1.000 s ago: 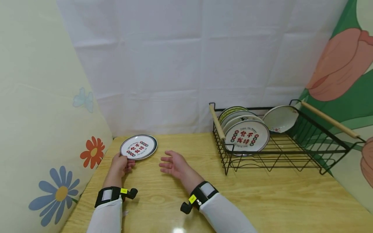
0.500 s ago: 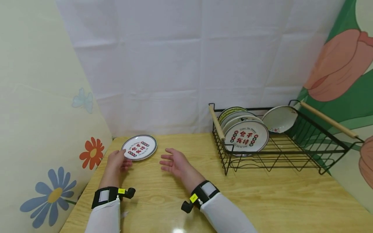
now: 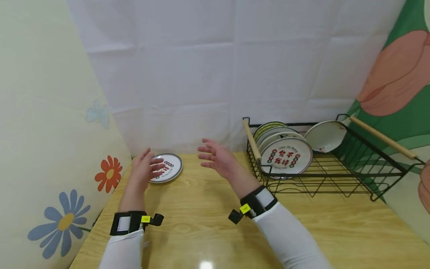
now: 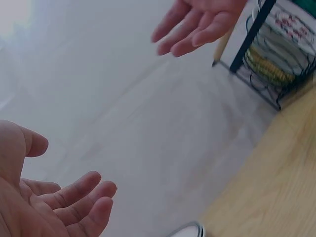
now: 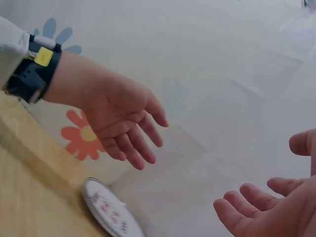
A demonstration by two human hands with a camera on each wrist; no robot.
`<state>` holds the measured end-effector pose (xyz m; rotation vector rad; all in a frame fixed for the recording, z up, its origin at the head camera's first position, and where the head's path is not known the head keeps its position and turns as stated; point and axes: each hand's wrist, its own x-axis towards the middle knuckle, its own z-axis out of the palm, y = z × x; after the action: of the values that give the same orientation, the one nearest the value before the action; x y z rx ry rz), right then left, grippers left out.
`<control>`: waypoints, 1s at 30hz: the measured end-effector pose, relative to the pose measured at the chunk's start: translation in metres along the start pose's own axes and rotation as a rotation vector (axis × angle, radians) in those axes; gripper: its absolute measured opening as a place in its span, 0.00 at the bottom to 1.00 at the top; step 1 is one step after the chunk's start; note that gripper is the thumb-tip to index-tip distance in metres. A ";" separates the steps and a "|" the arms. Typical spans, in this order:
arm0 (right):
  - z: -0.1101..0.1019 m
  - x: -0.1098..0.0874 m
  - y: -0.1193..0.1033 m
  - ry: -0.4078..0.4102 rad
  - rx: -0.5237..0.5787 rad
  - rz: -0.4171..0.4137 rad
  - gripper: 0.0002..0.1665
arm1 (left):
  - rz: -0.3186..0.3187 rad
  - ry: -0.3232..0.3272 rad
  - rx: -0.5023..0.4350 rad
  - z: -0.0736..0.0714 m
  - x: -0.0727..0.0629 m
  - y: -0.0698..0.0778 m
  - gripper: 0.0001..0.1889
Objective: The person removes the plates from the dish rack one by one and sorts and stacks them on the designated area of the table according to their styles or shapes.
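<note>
A white plate (image 3: 173, 170) with a dark rim and red lettering lies on the table at the left, partly hidden in the head view by my left hand (image 3: 143, 170). That hand is raised above the table with loosely spread fingers and nothing in them; the right wrist view shows a gap between the hand and the plate (image 5: 111, 210). My right hand (image 3: 220, 158) hovers left of the dish rack (image 3: 319, 175), palm inward, fingers relaxed, holding nothing. In the left wrist view the right hand (image 4: 207, 22) appears at the top, apart from the left.
Several plates (image 3: 285, 157) stand on edge at the rack's left side. A white bowl (image 3: 325, 136) leans at its back right. Wooden handles (image 3: 252, 140) top both rack ends. A white cloth (image 3: 188, 74) hangs behind the wooden table (image 3: 198, 224); patterned panels flank it.
My left hand has let go of the plate's edge and risen; the plate now lies flat. My right hand has moved up and to the right.
</note>
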<state>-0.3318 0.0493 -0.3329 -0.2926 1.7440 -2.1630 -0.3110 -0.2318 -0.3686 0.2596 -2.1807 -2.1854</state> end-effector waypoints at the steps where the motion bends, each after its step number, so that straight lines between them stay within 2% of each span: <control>1: -0.003 -0.002 -0.010 -0.016 -0.035 -0.011 0.33 | 0.014 -0.021 -0.021 0.003 -0.003 0.004 0.34; 5: -0.019 -0.014 -0.052 -0.045 -0.160 -0.072 0.34 | 0.059 -0.123 -0.121 0.016 -0.014 0.015 0.33; 10: -0.046 -0.029 -0.094 -0.048 -0.296 -0.126 0.33 | 0.070 -0.202 -0.224 0.031 -0.025 0.023 0.32; 14: -0.074 -0.032 -0.117 -0.023 -0.499 -0.138 0.32 | 0.075 -0.263 -0.296 0.045 -0.032 0.025 0.32; 20: -0.127 -0.038 -0.136 0.033 -0.830 -0.126 0.33 | 0.060 -0.385 -0.398 0.080 -0.043 0.022 0.30; 25: -0.166 -0.046 -0.141 0.100 -0.988 -0.117 0.32 | 0.026 -0.448 -0.434 0.103 -0.051 0.015 0.30; 30: -0.195 -0.052 -0.149 0.136 -1.145 -0.118 0.31 | -0.015 -0.522 -0.447 0.121 -0.058 0.008 0.31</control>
<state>-0.3766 0.2731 -0.2285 -0.5173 2.9159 -1.0059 -0.2725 -0.1032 -0.3562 -0.3501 -1.7815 -2.9166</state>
